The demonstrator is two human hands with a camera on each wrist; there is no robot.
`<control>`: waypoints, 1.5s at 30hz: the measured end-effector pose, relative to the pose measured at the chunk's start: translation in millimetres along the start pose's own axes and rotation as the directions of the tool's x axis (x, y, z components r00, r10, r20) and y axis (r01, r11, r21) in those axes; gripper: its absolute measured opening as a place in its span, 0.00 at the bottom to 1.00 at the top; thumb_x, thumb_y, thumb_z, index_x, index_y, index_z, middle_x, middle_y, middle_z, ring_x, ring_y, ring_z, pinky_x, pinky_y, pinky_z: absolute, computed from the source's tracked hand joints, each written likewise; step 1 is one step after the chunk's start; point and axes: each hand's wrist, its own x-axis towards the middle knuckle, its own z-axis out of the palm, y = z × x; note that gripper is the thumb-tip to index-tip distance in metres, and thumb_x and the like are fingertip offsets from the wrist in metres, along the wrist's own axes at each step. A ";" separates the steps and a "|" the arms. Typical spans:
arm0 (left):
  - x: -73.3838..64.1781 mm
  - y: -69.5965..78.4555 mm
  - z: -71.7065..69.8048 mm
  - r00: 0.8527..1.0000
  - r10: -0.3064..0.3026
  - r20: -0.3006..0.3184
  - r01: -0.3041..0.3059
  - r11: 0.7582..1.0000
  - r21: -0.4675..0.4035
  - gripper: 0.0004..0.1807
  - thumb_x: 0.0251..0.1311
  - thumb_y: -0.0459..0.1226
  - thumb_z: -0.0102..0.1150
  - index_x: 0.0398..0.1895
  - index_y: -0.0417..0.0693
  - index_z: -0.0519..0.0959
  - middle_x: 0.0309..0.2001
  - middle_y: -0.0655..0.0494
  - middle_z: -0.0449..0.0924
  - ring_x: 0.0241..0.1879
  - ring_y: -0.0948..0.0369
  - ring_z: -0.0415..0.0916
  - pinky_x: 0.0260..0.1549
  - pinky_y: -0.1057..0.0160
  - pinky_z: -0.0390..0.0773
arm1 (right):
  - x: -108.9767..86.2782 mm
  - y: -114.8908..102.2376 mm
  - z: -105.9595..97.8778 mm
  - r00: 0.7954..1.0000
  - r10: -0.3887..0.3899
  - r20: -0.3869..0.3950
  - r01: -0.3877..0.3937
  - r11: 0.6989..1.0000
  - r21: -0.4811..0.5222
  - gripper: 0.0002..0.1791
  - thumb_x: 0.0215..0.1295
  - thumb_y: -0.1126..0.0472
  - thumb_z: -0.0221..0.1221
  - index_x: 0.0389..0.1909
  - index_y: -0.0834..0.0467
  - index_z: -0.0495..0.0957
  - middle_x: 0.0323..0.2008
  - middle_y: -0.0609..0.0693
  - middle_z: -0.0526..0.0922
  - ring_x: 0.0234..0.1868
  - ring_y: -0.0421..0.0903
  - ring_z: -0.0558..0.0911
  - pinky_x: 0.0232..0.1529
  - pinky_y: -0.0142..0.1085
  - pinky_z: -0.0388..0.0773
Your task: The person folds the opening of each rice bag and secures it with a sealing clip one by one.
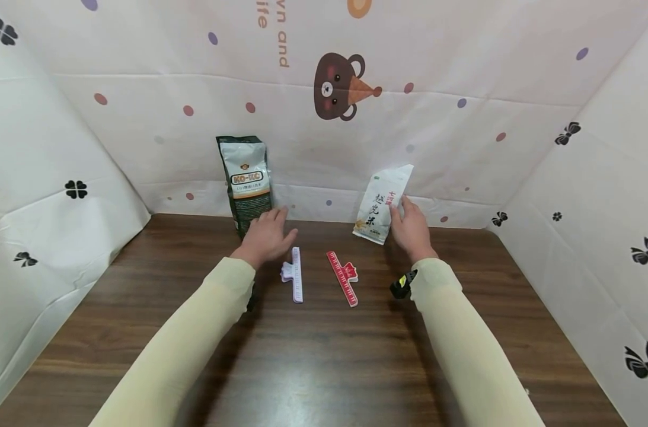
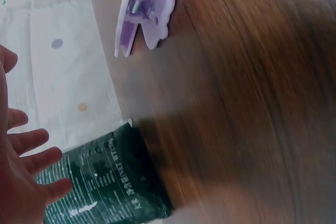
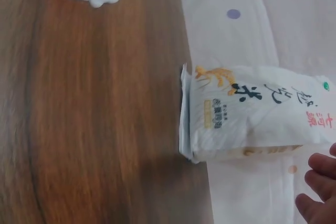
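A dark green and silver bag point(image 1: 246, 169) stands upright against the back wall at the left. My left hand point(image 1: 267, 236), fingers spread, is at its lower right side; in the left wrist view the fingers overlap the green bag point(image 2: 118, 182), and contact is unclear. At the right, a white rice bag point(image 1: 378, 204) leans on the wall, tilted right. Beside its right edge is my right hand point(image 1: 411, 230), with fingers extended near the white bag point(image 3: 257, 111) in the right wrist view. Between the hands lie a pale purple bag clip point(image 1: 297, 276) and a red bag clip point(image 1: 342, 279).
The brown wooden table point(image 1: 313, 367) meets a patterned cloth wall point(image 1: 324, 148) at the back. White cloth sides rise at the left point(image 1: 41, 196) and right point(image 1: 585, 213). Both clips lie on the table in front of the bags.
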 end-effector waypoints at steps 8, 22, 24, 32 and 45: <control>5.8 15.0 -0.2 1.000 0.004 -0.007 -0.004 0.999 -0.032 0.39 0.69 0.58 0.37 0.76 0.47 0.50 0.73 0.43 0.57 0.72 0.45 0.54 0.69 0.41 0.56 | 2.1 -3.6 0.5 0.998 0.063 0.025 -0.066 0.989 0.133 0.38 0.74 0.39 0.37 0.76 0.56 0.47 0.69 0.61 0.64 0.70 0.58 0.64 0.68 0.55 0.62; 17.7 35.1 -1.1 1.000 0.005 0.003 -0.005 0.996 -0.089 0.40 0.69 0.59 0.36 0.76 0.47 0.48 0.73 0.43 0.56 0.73 0.46 0.52 0.69 0.41 0.55 | 8.9 -10.2 -12.2 0.982 0.170 0.080 -0.187 0.922 0.340 0.33 0.75 0.40 0.38 0.75 0.50 0.50 0.69 0.58 0.64 0.68 0.56 0.66 0.65 0.53 0.66; 19.2 37.7 0.2 1.000 0.006 0.001 -0.006 0.995 -0.098 0.40 0.69 0.59 0.36 0.76 0.47 0.48 0.73 0.43 0.56 0.74 0.47 0.52 0.70 0.41 0.55 | 9.3 -9.7 -13.6 0.978 0.183 0.098 -0.206 0.904 0.376 0.32 0.76 0.42 0.38 0.75 0.50 0.51 0.70 0.57 0.63 0.68 0.55 0.66 0.65 0.53 0.67; 25.4 46.5 4.9 1.000 0.017 -0.004 -0.017 0.994 -0.112 0.40 0.69 0.58 0.37 0.76 0.46 0.48 0.73 0.43 0.57 0.73 0.47 0.53 0.70 0.43 0.55 | 9.5 -8.6 -14.3 0.976 0.192 0.106 -0.219 0.860 0.461 0.28 0.77 0.46 0.40 0.72 0.55 0.56 0.65 0.57 0.66 0.64 0.53 0.70 0.62 0.50 0.71; 35.0 60.2 9.9 1.000 0.002 0.027 0.001 0.992 -0.129 0.40 0.69 0.59 0.38 0.76 0.47 0.49 0.74 0.44 0.56 0.74 0.46 0.52 0.71 0.45 0.55 | 9.0 -8.4 -9.6 0.982 0.180 0.054 -0.185 0.867 0.463 0.18 0.76 0.52 0.44 0.57 0.59 0.65 0.56 0.58 0.69 0.56 0.52 0.72 0.51 0.43 0.73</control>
